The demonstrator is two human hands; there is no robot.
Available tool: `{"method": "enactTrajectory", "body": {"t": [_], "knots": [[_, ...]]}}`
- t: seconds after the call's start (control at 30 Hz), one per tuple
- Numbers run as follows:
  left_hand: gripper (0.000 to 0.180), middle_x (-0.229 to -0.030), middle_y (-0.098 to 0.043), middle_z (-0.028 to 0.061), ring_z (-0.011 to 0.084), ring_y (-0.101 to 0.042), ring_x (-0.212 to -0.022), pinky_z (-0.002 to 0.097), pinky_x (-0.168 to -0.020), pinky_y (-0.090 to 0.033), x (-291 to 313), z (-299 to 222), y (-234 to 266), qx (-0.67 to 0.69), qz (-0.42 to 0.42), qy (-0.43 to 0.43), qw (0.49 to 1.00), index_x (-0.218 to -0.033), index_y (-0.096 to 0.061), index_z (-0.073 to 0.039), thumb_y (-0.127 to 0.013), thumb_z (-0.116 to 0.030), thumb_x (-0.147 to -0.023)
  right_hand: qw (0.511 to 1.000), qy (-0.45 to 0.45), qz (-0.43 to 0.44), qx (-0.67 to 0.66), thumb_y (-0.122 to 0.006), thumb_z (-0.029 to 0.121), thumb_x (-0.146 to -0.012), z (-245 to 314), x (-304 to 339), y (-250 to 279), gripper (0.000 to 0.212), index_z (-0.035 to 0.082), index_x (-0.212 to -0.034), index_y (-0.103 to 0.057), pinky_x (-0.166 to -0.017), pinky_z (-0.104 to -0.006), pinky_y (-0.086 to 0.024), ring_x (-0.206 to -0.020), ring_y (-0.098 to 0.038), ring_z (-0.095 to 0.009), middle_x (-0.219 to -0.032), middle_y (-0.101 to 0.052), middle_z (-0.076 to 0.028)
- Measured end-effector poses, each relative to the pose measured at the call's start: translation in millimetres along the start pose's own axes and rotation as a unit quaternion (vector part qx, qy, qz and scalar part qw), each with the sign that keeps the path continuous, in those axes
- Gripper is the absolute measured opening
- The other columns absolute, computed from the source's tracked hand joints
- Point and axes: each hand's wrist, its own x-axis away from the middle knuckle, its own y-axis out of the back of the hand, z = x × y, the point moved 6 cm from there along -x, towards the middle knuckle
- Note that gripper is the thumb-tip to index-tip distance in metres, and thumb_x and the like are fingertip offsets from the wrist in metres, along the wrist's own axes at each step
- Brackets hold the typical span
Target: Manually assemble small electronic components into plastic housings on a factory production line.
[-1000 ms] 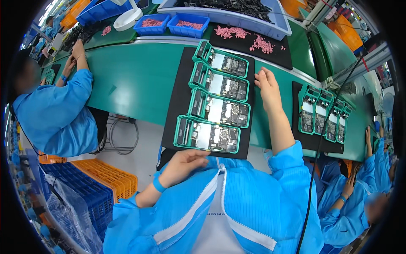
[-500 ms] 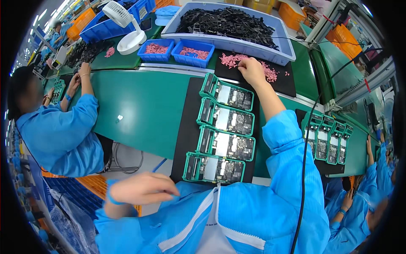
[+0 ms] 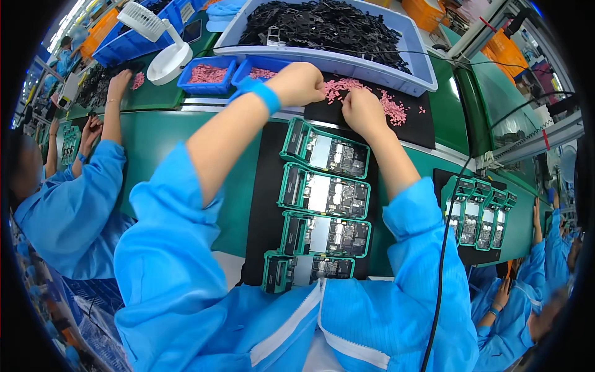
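My left hand (image 3: 300,85), with a blue band at the wrist, is over the left edge of a pile of small pink pieces (image 3: 341,87). Its fingers are curled in and the tips are mostly hidden. Just right of it, my right hand (image 3: 364,113) has its fingers pinched together at the near side of the pile. Whatever either hand holds is too small or hidden to make out. Below them, several green-framed trays holding circuit boards (image 3: 328,192) stand in a column on a black mat (image 3: 263,180). The nearest tray is partly covered by my jacket.
Behind the pile is a large pale-blue bin (image 3: 427,74) of black parts. Two blue boxes (image 3: 186,85) of pink pieces and a white fan (image 3: 168,65) stand to its left. A black cable (image 3: 447,248) hangs at right. A co-worker's arm (image 3: 111,161) is at left; more trays (image 3: 480,211) lie right.
My left hand has risen from beside my body at lower left to the pink pile. My right hand has shifted slightly nearer to me. The view has tilted, so the trays sit lower.
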Motion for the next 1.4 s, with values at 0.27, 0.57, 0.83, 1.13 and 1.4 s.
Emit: {"method": "enactTrajectory", "body": {"t": [0.27, 0.57, 0.83, 1.13, 1.4], "knots": [[0.019, -0.072, -0.064, 0.0184, 0.0345, -0.064, -0.072, 0.0414, -0.071, -0.051, -56.0, 25.9, -56.7, -0.092, -0.033, 0.072, 0.993, -0.071, -0.069, -0.003, -0.075, -0.02, -0.065, 0.982, -0.07, -0.035, -0.172, -0.059, 0.011, -0.083, -35.1, 99.2, 40.0, 0.011, 0.0, -0.08, -0.057, -0.07, -0.0436, -0.046, -0.079, -0.058, -0.035, -0.08, -0.059, -0.018], [0.016, -0.071, -0.064, 0.0182, 0.0337, -0.064, -0.07, 0.0407, -0.069, -0.051, -62.6, 2.6, -60.8, -0.12, -0.018, 0.072, 0.99, -0.07, -0.069, -0.004, -0.072, -0.019, -0.067, 0.99, -0.057, -0.039, -0.122, -0.064, 0.006, -0.078, -39.7, 148.0, 55.0, 0.007, 0.002, -0.076, -0.058, -0.072, -0.0418, -0.047, -0.081, -0.057, -0.033, -0.081, -0.058, -0.014], [0.01, -0.071, -0.067, 0.0126, 0.0289, -0.065, -0.069, 0.0374, -0.068, -0.052, -9.9, -96.4, -58.7, -0.003, 0.088, -0.059, 0.994, -0.071, -0.069, -0.005, -0.066, -0.014, -0.068, 0.993, -0.037, -0.041, -0.105, -0.063, 0.005, -0.077, -47.1, 157.1, 62.3, 0.004, 0.002, -0.078, -0.06, -0.074, -0.0422, -0.048, -0.082, -0.057, -0.034, -0.082, -0.058, -0.015], [0.01, -0.077, -0.065, 0.0132, 0.0319, -0.063, -0.076, 0.041, -0.069, -0.05, 20.0, -136.7, -93.7, -0.107, 0.122, -0.125, 0.979, -0.075, -0.066, -0.005, -0.063, -0.015, -0.076, 0.994, -0.014, -0.054, -0.09, -0.061, 0.006, -0.078, -51.7, 167.0, 68.1, 0.005, 0.002, -0.081, -0.06, -0.077, -0.0417, -0.048, -0.086, -0.057, -0.033, -0.085, -0.059, -0.015], [0.007, -0.078, -0.065, 0.0134, 0.0315, -0.064, -0.079, 0.0419, -0.071, -0.051, 28.4, -147.7, -103.6, -0.18, 0.107, -0.132, 0.969, -0.074, -0.066, -0.005, -0.061, -0.01, -0.073, 0.995, -0.002, -0.059, -0.085, -0.061, 0.006, -0.079, -52.6, 175.1, 70.8, 0.005, 0.002, -0.08, -0.06, -0.077, -0.0411, -0.048, -0.086, -0.058, -0.033, -0.085, -0.059, -0.015]]}}
